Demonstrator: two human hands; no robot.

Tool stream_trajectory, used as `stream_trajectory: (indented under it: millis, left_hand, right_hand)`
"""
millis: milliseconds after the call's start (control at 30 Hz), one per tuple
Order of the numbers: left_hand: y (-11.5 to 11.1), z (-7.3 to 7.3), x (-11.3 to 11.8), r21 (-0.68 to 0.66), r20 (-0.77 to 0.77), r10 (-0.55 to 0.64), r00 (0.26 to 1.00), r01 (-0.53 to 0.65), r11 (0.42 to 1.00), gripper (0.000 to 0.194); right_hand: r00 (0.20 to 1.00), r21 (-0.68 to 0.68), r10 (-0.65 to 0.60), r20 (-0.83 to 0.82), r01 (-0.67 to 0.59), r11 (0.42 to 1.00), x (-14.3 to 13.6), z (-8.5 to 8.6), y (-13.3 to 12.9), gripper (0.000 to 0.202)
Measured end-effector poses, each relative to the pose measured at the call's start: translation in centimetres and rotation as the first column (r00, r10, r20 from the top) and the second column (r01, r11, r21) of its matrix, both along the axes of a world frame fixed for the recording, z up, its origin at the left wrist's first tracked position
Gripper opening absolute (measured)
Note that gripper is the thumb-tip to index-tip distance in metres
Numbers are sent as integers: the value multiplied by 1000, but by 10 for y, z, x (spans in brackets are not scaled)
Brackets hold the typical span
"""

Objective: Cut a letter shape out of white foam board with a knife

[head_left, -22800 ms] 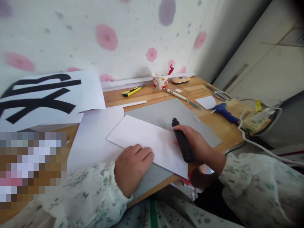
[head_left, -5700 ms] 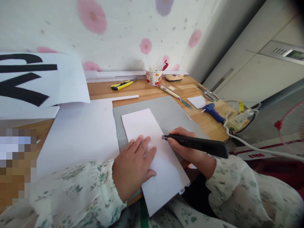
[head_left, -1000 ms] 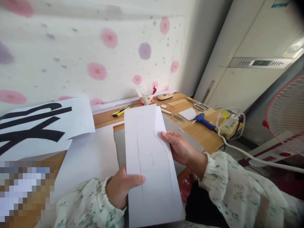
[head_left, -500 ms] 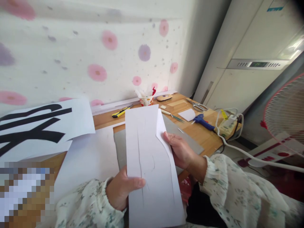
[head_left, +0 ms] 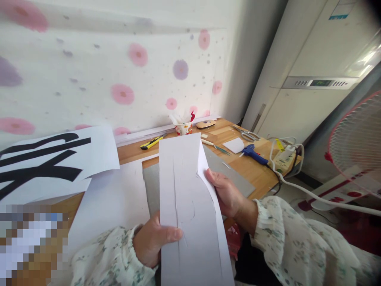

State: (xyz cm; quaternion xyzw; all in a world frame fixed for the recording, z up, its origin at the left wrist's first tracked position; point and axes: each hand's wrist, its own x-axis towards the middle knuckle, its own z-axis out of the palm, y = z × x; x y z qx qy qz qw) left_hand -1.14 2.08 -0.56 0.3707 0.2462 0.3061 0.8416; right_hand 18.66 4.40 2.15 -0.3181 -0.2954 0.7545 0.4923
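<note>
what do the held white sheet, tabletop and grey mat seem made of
White sheet: likely stiff card or foam board, matte; it stays flat and bears cut-looking lines. 
Tabletop: wood or wood-look laminate, slight sheen, with banded grain. 
Grey mat: perhaps plastic or rubber, dull and even; the look leaves it open.
</note>
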Motion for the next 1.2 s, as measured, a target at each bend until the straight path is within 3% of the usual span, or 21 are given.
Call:
stream_trajectory:
  millis: [300, 500, 767, 967, 1100, 1200]
  left_hand:
    - [0, 4, 0, -52, 30, -65, 997, 67, 996, 45]
    - [1, -1, -2, -73, -8, 0, 1000, -1, 997, 45]
    - [0, 8, -2, -39, 32, -107, 994, 108, 993, 48]
    - [7, -2, -7, -31, 10, -2, 1000, 3, 1000, 40]
    - [14, 7, -3, -37, 40, 220, 975, -219, 975, 59]
    - [16, 12, 1, -36, -19, 297, 955, -297, 954, 66]
  right_hand:
    - [995, 49, -81, 63, 78, 996, -2, -2, -2, 38]
    - [994, 75, -96, 52, 92, 993, -3, 0, -3, 38]
    - [998, 72, -44, 51, 41, 997, -1, 0, -3, 41]
    - [992, 101, -49, 114, 38, 994, 0, -1, 0, 38]
    - [975, 81, 16, 220, -35, 996, -4, -6, -4, 36]
    - [970, 43, 44, 239, -56, 997, -7, -8, -6, 34]
